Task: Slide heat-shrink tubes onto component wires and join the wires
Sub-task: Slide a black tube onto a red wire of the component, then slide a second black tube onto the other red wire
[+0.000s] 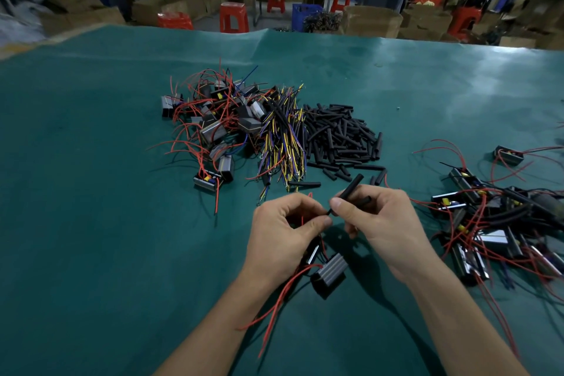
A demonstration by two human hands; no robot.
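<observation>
Heat-shrink tube [351,189], black and tilted, sits pinched between the thumb and fingers of the right hand [378,223], its lower end pointing toward the left hand [283,232] and its upper end sticking up and away past the fingertips. A second short black tube [365,200] shows just behind it in the same grip. The left grip is narrow too: thumb and forefinger pinch a thin dark wire end [328,212] that meets the tube's lower end right between the two hands; whether the wire has entered the tube cannot be told. Red wires [283,293] trail from under the left palm down toward the near edge of the green counter [91,223], and a ribbed grey-and-black component [331,273] lies just below the left hand, between the two wrists.

Beyond the hands, well apart from them, lies a heap of loose black tubes [338,134]. Touching that heap on its left is a bundle of yellow and purple wires [283,143], and further left a pile of components with red leads [213,122]. To the right of the right hand a second pile of components [494,223] spreads out, with tubes on some of its wires. Red stools [233,17] and cardboard boxes [370,21] stand beyond the counter's far edge.
</observation>
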